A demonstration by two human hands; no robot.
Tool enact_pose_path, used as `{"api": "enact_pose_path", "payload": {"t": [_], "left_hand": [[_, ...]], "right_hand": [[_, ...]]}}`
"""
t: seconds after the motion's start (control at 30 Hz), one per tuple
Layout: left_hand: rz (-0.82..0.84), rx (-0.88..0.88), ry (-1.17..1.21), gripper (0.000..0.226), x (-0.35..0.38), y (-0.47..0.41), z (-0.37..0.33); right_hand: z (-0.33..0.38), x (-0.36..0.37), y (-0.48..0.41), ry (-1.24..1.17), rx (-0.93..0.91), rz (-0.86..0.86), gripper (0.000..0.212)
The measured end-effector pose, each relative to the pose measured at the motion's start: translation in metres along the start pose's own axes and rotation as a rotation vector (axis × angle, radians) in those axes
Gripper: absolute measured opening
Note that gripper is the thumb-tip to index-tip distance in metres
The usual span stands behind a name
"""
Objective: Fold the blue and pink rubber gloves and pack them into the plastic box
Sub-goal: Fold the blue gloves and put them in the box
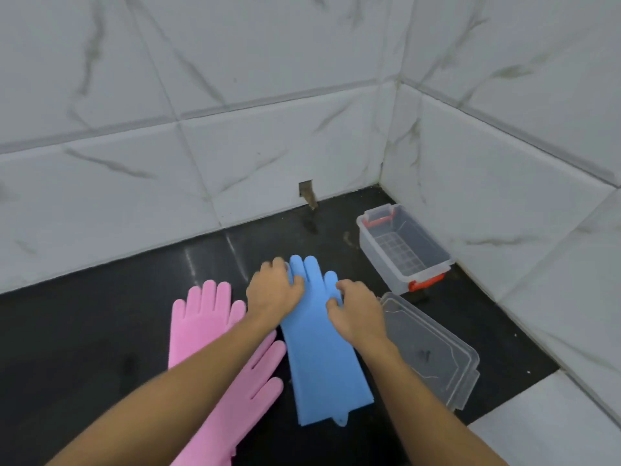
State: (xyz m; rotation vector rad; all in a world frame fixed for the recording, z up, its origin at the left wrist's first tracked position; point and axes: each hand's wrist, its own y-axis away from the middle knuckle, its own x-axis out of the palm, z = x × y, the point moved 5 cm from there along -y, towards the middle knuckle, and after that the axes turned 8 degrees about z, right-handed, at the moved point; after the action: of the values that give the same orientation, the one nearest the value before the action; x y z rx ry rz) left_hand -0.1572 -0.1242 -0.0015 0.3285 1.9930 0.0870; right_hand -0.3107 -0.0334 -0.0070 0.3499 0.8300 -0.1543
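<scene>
The blue gloves (pixel 319 351) lie stacked flat on the black floor, fingers pointing away from me. My left hand (pixel 274 290) grips their finger end on the left side. My right hand (pixel 358 314) pinches the right edge near the thumb. Two pink gloves lie to the left: one (pixel 201 314) flat with fingers toward the wall, the other (pixel 248 381) slanted under my left forearm. The clear plastic box (pixel 403 250) with orange latches stands open and empty at the back right, near the wall corner.
The box's clear lid (pixel 433 348) lies on the floor just right of the blue gloves. White marble-patterned tiled walls (pixel 302 129) close the back and right sides. A small hole (pixel 306 190) sits at the base of the back wall.
</scene>
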Motion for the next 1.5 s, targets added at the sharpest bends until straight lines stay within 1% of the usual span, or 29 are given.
{"api": "enact_pose_path", "payload": {"t": [0.07, 0.13, 0.17, 0.2, 0.27, 0.3, 0.33, 0.43, 0.5, 0.57, 0.67, 0.73, 0.8, 0.87, 0.9, 0.97, 1.0, 1.07, 1.17, 1.27, 1.37, 1.43, 1.5], "left_hand": [[0.103, -0.164, -0.019, 0.059, 0.009, 0.014, 0.033], [0.166, -0.238, -0.010, 0.068, 0.017, 0.024, 0.050], [0.183, -0.245, 0.024, 0.065, 0.021, 0.026, 0.053], [0.193, -0.250, 0.073, 0.058, 0.022, 0.026, 0.051], [0.213, -0.283, 0.204, 0.037, 0.022, 0.022, 0.045], [0.228, -0.310, 0.273, 0.032, 0.024, 0.019, 0.043], [0.237, -0.332, 0.340, 0.031, 0.026, 0.015, 0.043], [0.242, -0.366, 0.617, 0.043, 0.038, 0.004, 0.046], [0.271, -0.354, 0.774, 0.042, 0.043, 0.000, 0.046], [0.308, -0.269, 0.866, 0.038, 0.040, -0.001, 0.043], [0.305, -0.062, 0.952, 0.042, 0.026, 0.010, 0.044], [0.279, 0.109, 0.973, 0.044, 0.018, 0.027, 0.045], [0.220, 0.283, 0.890, 0.037, 0.016, 0.047, 0.044], [0.163, 0.461, 0.655, 0.020, 0.018, 0.069, 0.043], [0.131, 0.576, 0.500, 0.017, 0.021, 0.080, 0.043], [0.086, 0.804, 0.159, 0.026, 0.034, 0.099, 0.044], [0.070, 0.893, 0.008, 0.026, 0.042, 0.106, 0.046], [0.052, 1.003, -0.189, 0.026, 0.056, 0.115, 0.048], [0.083, 1.027, -0.269, 0.030, 0.061, 0.116, 0.046], [0.069, 1.004, -0.260, 0.034, 0.051, 0.109, 0.044], [0.038, 0.947, -0.234, 0.029, 0.044, 0.100, 0.052], [0.061, 0.921, -0.299, 0.028, 0.046, 0.098, 0.056], [0.134, 0.866, -0.371, 0.026, 0.048, 0.097, 0.055]], "right_hand": [[0.010, 0.013, -0.010, 0.103, 0.057, 0.070, 0.041], [0.012, 0.023, -0.019, 0.163, 0.145, 0.125, 0.050], [0.010, 0.026, -0.023, 0.161, 0.186, 0.137, 0.055], [0.009, 0.027, -0.028, 0.138, 0.218, 0.134, 0.056], [0.007, 0.026, -0.036, 0.070, 0.264, 0.130, 0.049], [0.004, 0.025, -0.041, 0.034, 0.282, 0.148, 0.043], [0.000, 0.024, -0.045, -0.015, 0.302, 0.176, 0.039], [-0.013, 0.021, -0.062, -0.187, 0.323, 0.240, 0.048], [-0.017, 0.020, -0.071, -0.294, 0.273, 0.289, 0.043], [-0.017, 0.016, -0.068, -0.357, 0.165, 0.342, 0.033], [-0.018, 0.004, -0.052, -0.462, -0.102, 0.385, 0.036], [-0.024, -0.002, -0.038, -0.472, -0.269, 0.349, 0.036], [-0.034, -0.007, -0.023, -0.394, -0.406, 0.255, 0.028], [-0.040, -0.010, -0.003, -0.259, -0.572, 0.169, 0.018], [-0.041, -0.011, 0.007, -0.177, -0.666, 0.147, 0.015], [-0.046, -0.007, 0.022, 0.027, -0.813, 0.121, 0.015], [-0.049, -0.003, 0.027, 0.135, -0.866, 0.097, 0.016], [-0.056, 0.005, 0.032, 0.282, -0.942, 0.077, 0.024], [-0.061, 0.013, 0.036, 0.413, -0.978, 0.119, 0.026], [-0.059, 0.010, 0.035, 0.473, -0.964, 0.110, 0.028], [-0.057, 0.009, 0.029, 0.488, -0.950, 0.083, 0.026], [-0.057, 0.013, 0.027, 0.517, -0.960, 0.106, 0.027], [-0.056, 0.017, 0.025, 0.549, -0.951, 0.130, 0.030]]}}
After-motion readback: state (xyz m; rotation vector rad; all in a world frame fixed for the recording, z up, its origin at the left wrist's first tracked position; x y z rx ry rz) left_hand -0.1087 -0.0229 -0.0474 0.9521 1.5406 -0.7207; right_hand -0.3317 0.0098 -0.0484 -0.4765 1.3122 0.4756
